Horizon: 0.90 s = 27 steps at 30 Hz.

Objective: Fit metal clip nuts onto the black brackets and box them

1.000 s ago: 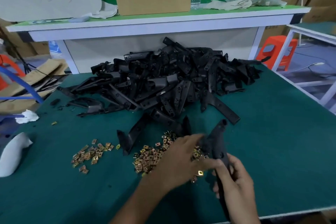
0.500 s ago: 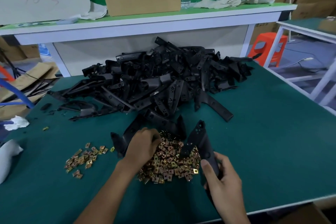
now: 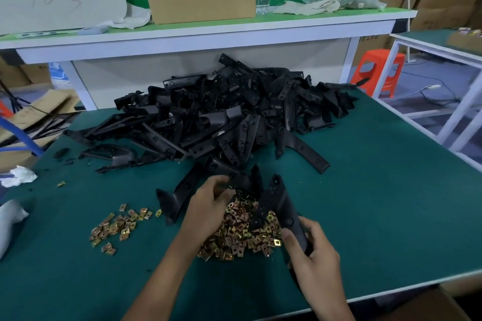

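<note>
The right hand [image 3: 313, 255] holds one black bracket [image 3: 280, 206]. The left hand [image 3: 208, 206] digs in the gold nuts [image 3: 240, 232]; its grip is hard to see. A big pile [image 3: 221, 117] is left to do.

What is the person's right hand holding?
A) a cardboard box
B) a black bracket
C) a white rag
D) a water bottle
B: the right hand grips the lower end of a black bracket, held up over the pile of clip nuts.

Left hand [image 3: 208, 206] grip unclear, bracket [image 3: 280, 206] lower end hidden by right hand [image 3: 313, 255]
</note>
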Available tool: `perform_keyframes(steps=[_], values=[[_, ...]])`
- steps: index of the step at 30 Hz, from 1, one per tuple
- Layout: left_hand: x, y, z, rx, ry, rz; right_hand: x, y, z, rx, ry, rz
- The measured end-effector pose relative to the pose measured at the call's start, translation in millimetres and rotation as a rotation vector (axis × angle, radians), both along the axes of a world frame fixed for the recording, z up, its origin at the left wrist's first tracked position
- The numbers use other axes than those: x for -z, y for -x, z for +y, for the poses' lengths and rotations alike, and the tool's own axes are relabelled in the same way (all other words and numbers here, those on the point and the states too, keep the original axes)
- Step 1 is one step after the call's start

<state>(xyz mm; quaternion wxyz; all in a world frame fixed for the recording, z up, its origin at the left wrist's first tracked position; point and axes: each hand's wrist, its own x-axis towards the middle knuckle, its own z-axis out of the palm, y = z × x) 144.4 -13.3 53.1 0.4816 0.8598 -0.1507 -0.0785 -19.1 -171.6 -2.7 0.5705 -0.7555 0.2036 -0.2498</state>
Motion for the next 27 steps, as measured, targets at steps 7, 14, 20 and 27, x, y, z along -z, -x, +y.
perform_keyframes(steps=[7, 14, 20, 27], values=[[-11.0, 57.7, -7.7, -0.054, 0.484, 0.278, 2.3, -0.2, -0.1, 0.015, 0.068, -0.007], [-10.3, 70.1, -8.8, -0.043, 0.562, 0.310, 4.1, 1.7, 0.7, 0.018, 0.081, 0.001], [-10.4, 73.9, -11.5, -0.093, 0.621, 0.371, 4.5, 1.1, 0.7, 0.012, 0.097, 0.002], [-12.0, 74.0, -11.4, -0.072, 0.595, 0.353, 2.5, 1.3, 1.0, 0.003, 0.118, 0.004]])
